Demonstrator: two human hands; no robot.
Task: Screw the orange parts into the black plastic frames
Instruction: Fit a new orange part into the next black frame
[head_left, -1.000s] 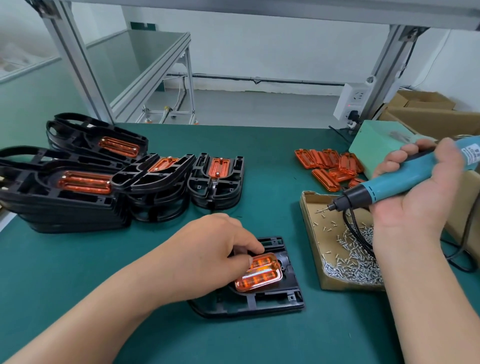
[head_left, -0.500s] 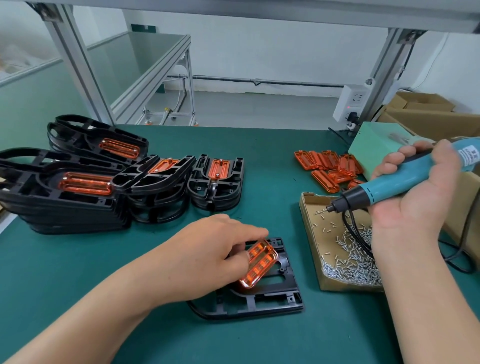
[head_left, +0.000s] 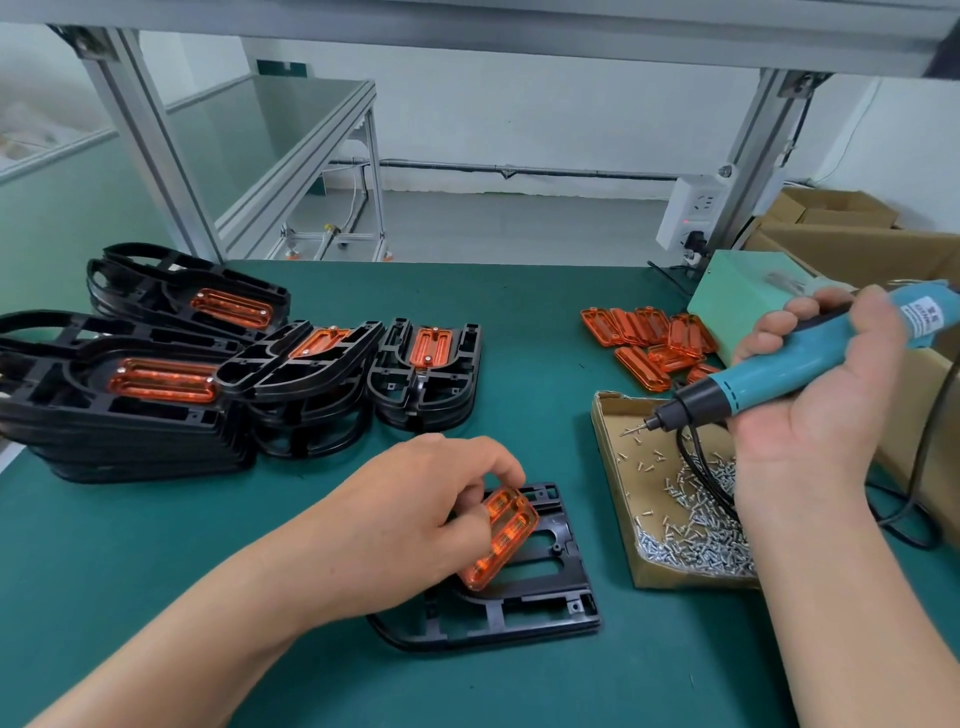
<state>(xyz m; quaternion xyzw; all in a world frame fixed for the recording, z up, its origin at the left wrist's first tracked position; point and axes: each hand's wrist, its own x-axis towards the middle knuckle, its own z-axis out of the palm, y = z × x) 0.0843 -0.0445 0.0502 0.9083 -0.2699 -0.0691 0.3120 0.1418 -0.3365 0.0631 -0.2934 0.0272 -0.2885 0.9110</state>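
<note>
While my left hand (head_left: 415, 514) pinches the orange part (head_left: 501, 543) by its edges, tilted up on one long side over the black frame (head_left: 524, 603), the nearest risk is a bad seat. If I let it drop at this angle it may settle skewed over the frame's recess, and the screw holes would not line up. The frame lies loose on the green surface (head_left: 156, 545) with nothing clamping it, so pressure from the driver could make it skate or pivot unless the left hand pins it down.

Just to the right, the open cardboard box (head_left: 613, 467) of screws (head_left: 696, 535) sits close beside the frame. A careless sweep of my forearm could tip it or scatter its contents. My right hand (head_left: 810, 415) is wrapped round the teal electric screwdriver (head_left: 779, 371), held above the box with the bit aimed left and slightly down. What looks like a screw clings to the bit. I judge it could fall off on the way across, or enter crooked and strip the plastic. The driver's black cable (head_left: 701, 467) trails through the box and could drag screws out or snag.

Farther back, the loose orange parts (head_left: 649, 338) lie in a heap beside a pale green box (head_left: 737, 291). At the far left, the stacks of finished frames (head_left: 156, 395) lean unevenly, and a bump might topple them.
</note>
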